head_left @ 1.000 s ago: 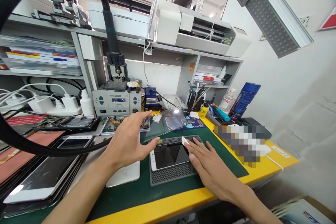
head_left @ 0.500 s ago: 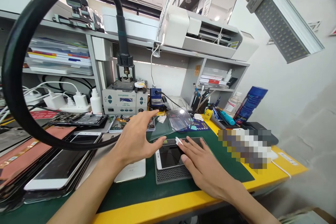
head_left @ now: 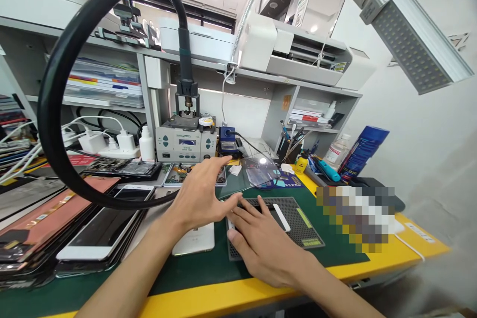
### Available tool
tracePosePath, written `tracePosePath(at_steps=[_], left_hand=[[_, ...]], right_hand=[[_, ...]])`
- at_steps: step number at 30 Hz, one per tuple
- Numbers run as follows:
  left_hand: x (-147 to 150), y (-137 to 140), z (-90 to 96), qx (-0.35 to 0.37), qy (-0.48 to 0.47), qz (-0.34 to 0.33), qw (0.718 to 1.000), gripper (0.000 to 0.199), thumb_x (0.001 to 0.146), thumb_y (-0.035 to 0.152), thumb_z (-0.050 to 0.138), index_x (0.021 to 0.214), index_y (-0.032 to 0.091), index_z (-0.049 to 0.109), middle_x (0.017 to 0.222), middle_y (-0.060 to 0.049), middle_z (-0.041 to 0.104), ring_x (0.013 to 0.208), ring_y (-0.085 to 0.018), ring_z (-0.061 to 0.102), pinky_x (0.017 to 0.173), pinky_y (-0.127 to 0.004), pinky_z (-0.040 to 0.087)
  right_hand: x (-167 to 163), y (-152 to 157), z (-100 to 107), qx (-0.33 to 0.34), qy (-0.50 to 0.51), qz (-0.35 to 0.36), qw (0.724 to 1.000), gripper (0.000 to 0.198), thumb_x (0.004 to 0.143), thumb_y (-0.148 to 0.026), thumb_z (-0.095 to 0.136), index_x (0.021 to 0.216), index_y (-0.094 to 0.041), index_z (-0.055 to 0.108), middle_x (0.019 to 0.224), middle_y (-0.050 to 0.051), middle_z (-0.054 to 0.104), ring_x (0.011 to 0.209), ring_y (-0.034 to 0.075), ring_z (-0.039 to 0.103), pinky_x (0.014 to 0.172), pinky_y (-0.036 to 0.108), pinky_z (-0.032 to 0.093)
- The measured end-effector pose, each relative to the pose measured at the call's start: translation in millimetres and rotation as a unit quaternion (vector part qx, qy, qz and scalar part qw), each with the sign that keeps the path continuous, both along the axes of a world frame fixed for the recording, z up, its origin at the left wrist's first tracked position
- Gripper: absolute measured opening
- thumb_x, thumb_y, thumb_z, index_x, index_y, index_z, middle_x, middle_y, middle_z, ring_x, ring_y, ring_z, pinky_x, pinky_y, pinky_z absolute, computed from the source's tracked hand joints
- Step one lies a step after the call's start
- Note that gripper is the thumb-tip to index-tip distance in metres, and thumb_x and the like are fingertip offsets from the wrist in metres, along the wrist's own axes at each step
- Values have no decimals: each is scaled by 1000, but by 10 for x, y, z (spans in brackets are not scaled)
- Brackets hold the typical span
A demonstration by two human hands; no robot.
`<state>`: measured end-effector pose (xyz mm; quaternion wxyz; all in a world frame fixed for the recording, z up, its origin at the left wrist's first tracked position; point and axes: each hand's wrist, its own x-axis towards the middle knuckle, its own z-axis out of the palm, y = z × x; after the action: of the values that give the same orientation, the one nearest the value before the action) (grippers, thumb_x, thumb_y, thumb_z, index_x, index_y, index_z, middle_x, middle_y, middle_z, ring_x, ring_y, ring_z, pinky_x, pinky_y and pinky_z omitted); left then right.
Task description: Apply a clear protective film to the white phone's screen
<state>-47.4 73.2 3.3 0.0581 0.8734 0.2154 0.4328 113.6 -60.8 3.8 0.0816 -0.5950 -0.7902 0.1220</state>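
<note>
My left hand (head_left: 201, 194) hovers left of the phone, thumb and fingers spanning the near end of a clear film (head_left: 257, 174), which catches a bright reflection. My right hand (head_left: 266, 243) lies palm down with its fingers stretched over a white-framed phone (head_left: 282, 217). Most of the phone's dark screen is covered by that hand; its right white end shows. Whatever is under the fingertips is hidden. Beneath the phone is a grey honeycomb-textured mat (head_left: 303, 221) with yellow-green labels.
Stacked phone parts (head_left: 100, 228) fill the left side, near a white phone back (head_left: 196, 239). A thick black hose (head_left: 52, 99) loops across the left. Behind stand a grey control station (head_left: 186, 144) and a parts tray (head_left: 175, 174). At right are a yellow bottle (head_left: 301, 164) and spray can (head_left: 367, 146).
My right hand has slid left across the phone, uncovering its right end. The small white piece earlier at its fingertips is out of sight. My left hand keeps its pose with the film.
</note>
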Motion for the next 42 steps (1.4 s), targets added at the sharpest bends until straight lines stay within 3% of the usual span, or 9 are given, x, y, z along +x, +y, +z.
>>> tracePosePath(at_steps=[5, 12, 22, 28, 42], left_hand=[[-9, 2, 9, -4, -1, 3, 1000, 67, 87, 38, 70, 145, 17, 44, 137, -17, 61, 125, -35, 60, 105, -53, 51], [-17, 32, -2, 4, -6, 6, 1000, 66, 87, 40, 69, 144, 18, 44, 136, -16, 62, 123, -34, 61, 103, -52, 52], [-50, 36, 11, -5, 5, 14, 1000, 69, 88, 45, 68, 146, 16, 44, 138, -16, 61, 125, -33, 59, 105, -51, 52], [-36, 29, 6, -1, 10, 13, 1000, 70, 88, 45, 68, 146, 14, 44, 137, -17, 62, 124, -34, 60, 105, -52, 52], [-37, 26, 3, -7, 12, 12, 1000, 70, 88, 46, 67, 147, 16, 43, 138, -17, 61, 125, -35, 59, 103, -53, 52]], right_hand=[[-82, -151, -102, 15, 1, -30, 999, 59, 110, -49, 18, 163, -24, 29, 170, 0, 25, 160, 29, 7, 126, 65, -8], [-96, -247, -200, 25, -6, -110, 994, 61, 110, -51, 14, 162, -24, 30, 169, -5, 24, 159, 31, 8, 126, 68, -3], [418, -339, -311, 66, -76, -206, 973, 60, 109, -50, 18, 160, -24, 37, 166, 0, 34, 157, 32, 21, 125, 69, 12], [615, -413, -317, 59, -59, -219, 972, 60, 109, -51, 16, 160, -26, 36, 166, -1, 34, 157, 28, 22, 127, 64, 14], [714, -246, -260, 47, -30, -247, 967, 66, 108, -58, 14, 159, -25, 38, 165, -2, 36, 158, 27, 20, 127, 63, 11]])
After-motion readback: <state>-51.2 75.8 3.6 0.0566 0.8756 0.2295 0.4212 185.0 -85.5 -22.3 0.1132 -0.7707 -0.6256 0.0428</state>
